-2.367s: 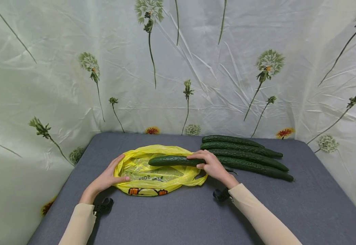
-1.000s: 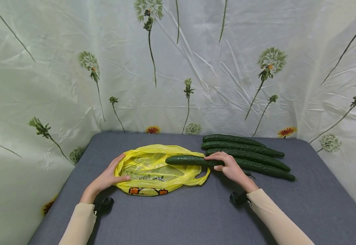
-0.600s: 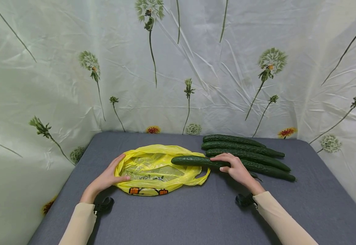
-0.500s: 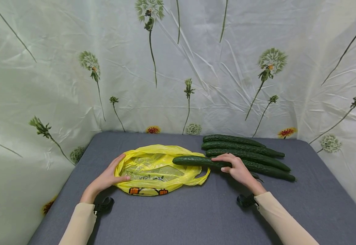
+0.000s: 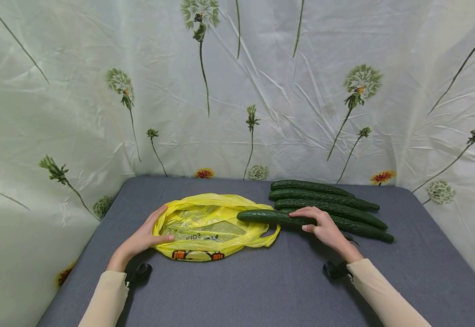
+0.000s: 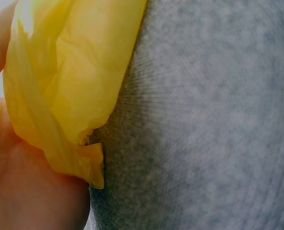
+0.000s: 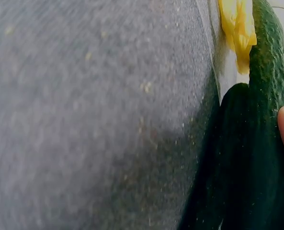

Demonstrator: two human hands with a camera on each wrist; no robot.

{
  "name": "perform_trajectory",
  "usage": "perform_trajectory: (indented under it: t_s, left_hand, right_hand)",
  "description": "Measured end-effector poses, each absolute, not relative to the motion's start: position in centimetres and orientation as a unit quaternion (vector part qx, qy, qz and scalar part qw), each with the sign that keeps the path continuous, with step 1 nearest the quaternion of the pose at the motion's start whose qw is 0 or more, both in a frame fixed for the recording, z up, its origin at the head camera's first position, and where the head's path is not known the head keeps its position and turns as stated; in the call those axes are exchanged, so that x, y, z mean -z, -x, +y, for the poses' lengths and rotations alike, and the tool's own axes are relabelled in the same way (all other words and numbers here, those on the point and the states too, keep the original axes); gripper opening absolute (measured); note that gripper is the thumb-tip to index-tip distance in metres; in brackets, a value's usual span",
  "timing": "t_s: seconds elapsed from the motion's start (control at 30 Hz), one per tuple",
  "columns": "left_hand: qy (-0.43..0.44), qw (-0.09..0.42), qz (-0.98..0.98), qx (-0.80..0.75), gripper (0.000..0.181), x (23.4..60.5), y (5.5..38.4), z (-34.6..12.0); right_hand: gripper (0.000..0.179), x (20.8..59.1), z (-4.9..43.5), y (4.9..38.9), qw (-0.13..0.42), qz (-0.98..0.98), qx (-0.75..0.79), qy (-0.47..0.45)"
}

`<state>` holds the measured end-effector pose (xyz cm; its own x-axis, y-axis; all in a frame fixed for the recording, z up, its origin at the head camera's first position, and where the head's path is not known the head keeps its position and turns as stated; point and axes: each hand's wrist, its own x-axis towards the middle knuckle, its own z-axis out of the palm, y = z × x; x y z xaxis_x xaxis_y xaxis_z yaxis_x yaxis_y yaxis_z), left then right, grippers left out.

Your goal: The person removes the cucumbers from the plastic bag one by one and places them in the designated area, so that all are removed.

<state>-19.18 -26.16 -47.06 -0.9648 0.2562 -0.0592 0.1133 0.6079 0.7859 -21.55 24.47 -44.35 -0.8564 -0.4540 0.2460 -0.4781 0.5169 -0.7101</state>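
Observation:
A yellow plastic bag point(image 5: 200, 252) lies on the table with its mouth spread. At its left end my left hand point(image 5: 141, 238) holds the rim, thumb inside and fingers along the outside; the left wrist view shows the bag's film point(image 6: 84, 72) against the palm. My right hand point(image 5: 325, 229) grips a long dark green cucumber point(image 5: 268, 216) from above. This cucumber's left tip is over the bag's right end; its stem end shows beyond the hand. In the right wrist view the held cucumber point(image 7: 271, 62) partly covers another dark green cucumber point(image 7: 223, 158).
Several more cucumbers point(image 5: 331, 208) lie side by side at the back right, just behind the right hand. The grey cloth-covered table point(image 5: 237, 290) ends at a floral curtain point(image 5: 229, 136) at the back and sides. A bag handle loop point(image 5: 275, 236) sits beneath the held cucumber.
My right hand has moved right with the cucumber, drawing its tip from over the middle of the bag to the bag's right end. The left hand and bag stay nearly still.

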Motion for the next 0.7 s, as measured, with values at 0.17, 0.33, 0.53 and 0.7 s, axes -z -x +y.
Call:
perform_trajectory:
  t_s: [0.17,0.33,0.53,0.7]
  left_hand:
    - [-0.105,0.082,0.894,-0.427,0.100,47.1,19.2,-26.1]
    - [-0.105,0.083,0.893,-0.429,0.100,47.1,19.2,-26.1]
    - [-0.105,0.083,0.895,-0.426,0.101,47.1,19.1,-26.1]
    - [-0.108,0.081,0.895,-0.426,0.100,47.1,19.2,-26.2]
  right_hand:
    - [0.047,44.2,25.1,21.5,0.017,-0.871,-0.411,-0.268]
    - [0.047,44.4,25.7,21.4,0.016,-0.876,-0.404,-0.264]
    - [0.045,44.3,26.3,21.0,0.010,-0.878,-0.402,-0.258]
    - [0.044,44.2,26.8,20.7,0.011,-0.878,-0.404,-0.256]
